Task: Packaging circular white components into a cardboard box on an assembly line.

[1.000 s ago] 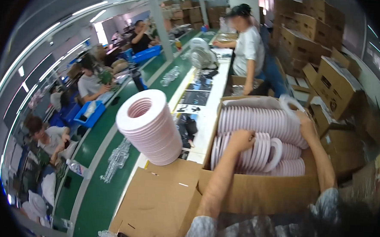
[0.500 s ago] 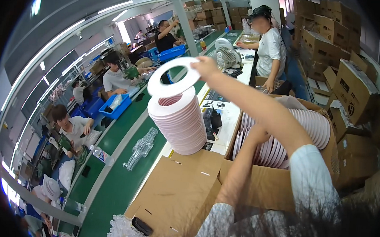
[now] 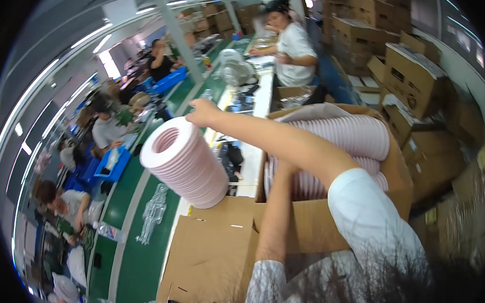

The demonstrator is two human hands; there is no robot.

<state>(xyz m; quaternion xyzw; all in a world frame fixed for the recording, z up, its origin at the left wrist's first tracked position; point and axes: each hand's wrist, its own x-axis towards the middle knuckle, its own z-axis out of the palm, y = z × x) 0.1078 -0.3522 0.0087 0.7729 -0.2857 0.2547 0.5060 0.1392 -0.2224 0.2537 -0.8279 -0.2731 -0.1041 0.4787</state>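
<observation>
On the carton flap leans a tall stack of white-pink flat rings, its hollow centre showing at the top. My right hand is at the upper right rim of the stack, fingers slightly apart, a fingertip by the top ring's edge. My left hand reaches into an open cardboard carton; my right forearm covers its fingers, so what it touches is hidden. Inside the carton, more rings lie on edge in rows.
A green conveyor runs along the left, bearing a clear plastic piece and a bottle. A fan stands farther up the bench. Several people sit across the belt; one person stands ahead. Cartons pile at the right.
The ring my right hand held above the stack now lies on top of it, and that hand has lowered to the rim. The whole view has turned to the right.
</observation>
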